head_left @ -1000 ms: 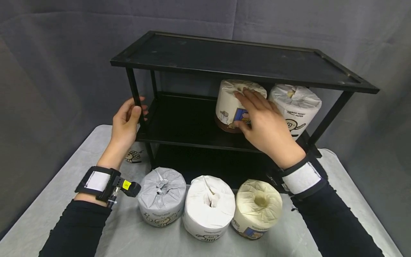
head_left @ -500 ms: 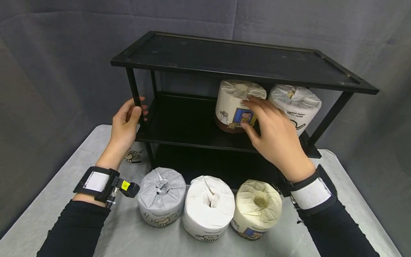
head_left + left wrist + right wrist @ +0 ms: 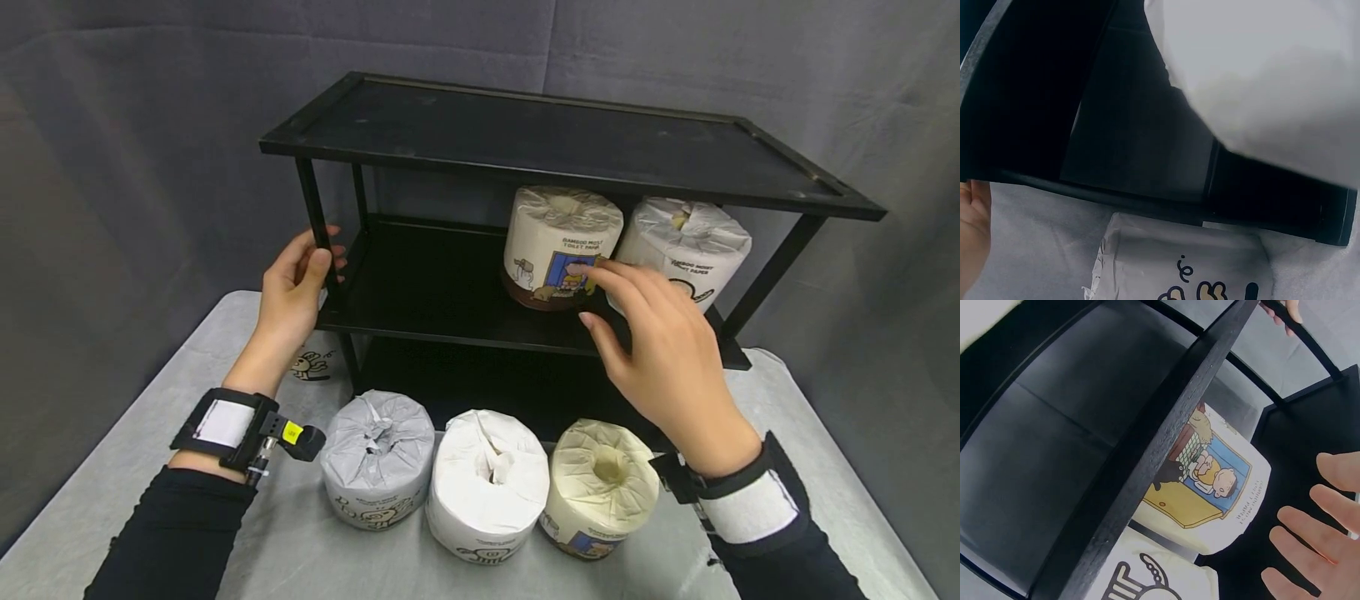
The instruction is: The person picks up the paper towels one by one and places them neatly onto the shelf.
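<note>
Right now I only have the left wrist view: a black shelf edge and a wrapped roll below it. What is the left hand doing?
Observer: The left hand grips the front left post of the shelf unit.
Operator: And the right hand?
Observer: The right hand is open in front of the middle shelf. Its fingertips are close to the cartoon roll and it holds nothing.
Operator: How many rolls are on that shelf?
Observer: Two, side by side at the right end: the cartoon roll and a white roll. Three more rolls stand in a row on the table in front.
</note>
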